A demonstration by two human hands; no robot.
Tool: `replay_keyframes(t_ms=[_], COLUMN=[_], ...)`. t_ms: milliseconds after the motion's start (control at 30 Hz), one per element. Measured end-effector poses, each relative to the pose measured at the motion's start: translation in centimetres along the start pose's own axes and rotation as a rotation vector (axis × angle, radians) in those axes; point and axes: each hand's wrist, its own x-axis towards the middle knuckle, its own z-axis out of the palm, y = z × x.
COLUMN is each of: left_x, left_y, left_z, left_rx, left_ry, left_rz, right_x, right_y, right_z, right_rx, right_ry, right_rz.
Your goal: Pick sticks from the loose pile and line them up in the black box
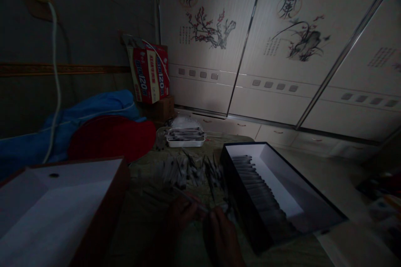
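Light low on my feed; corners fall to near black. Left: dark wall [103, 4], crossed by a brown ornamental trim band [69, 69]; I log a wall plate [34, 3] with a pale cord [54, 50] hanging from it. Ahead: tall pale cabinet doors [203, 58], metal-edged, printed with ink-style branches, rocks and characters, small grey squares lower down. Beneath them I read a row of handled drawers [266, 131]. Right: pale floor [332, 175], dimly lit.
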Motion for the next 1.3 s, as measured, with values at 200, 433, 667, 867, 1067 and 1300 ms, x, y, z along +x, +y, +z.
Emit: replay_keyframes(t_ms=[200, 433, 667, 867, 1067, 1300], left_x=[-0.4, -0.5, 0.0, 1.1, 4.0, 5.9], left_y=[0.4, 0.9, -1.7, 0.7, 2.3, 1.4], left_z=[0.1, 0.2, 0.5, -0.2, -0.3, -0.1], left_rx=[0.037, 0.157, 0.286, 0.676, 1.353, 1.485], left_ry=[-0.006, 0.020, 0.083, 0.229, 0.103, 0.053], left_rz=[-0.001, 0.041, 0.089, 0.258, 0.295, 0.294], right_x=[0.3, 0.0, 0.8, 0.8, 0.7, 1.0], right_y=[0.9, 0.7, 0.7, 1.3, 2.1, 3.1], right_z=[-0.2, -0.4, -0.8, -1.2, -1.0, -0.9], right_rx=[0.031, -0.047, -0.064, -0.077, -0.009, 0.009], right_ry=[-0.088, 0.085, -0.106, 0.211, 0.196, 0.173], right_rz=[-0.086, -0.110, -0.276, 0.031, 0.027, -0.008])
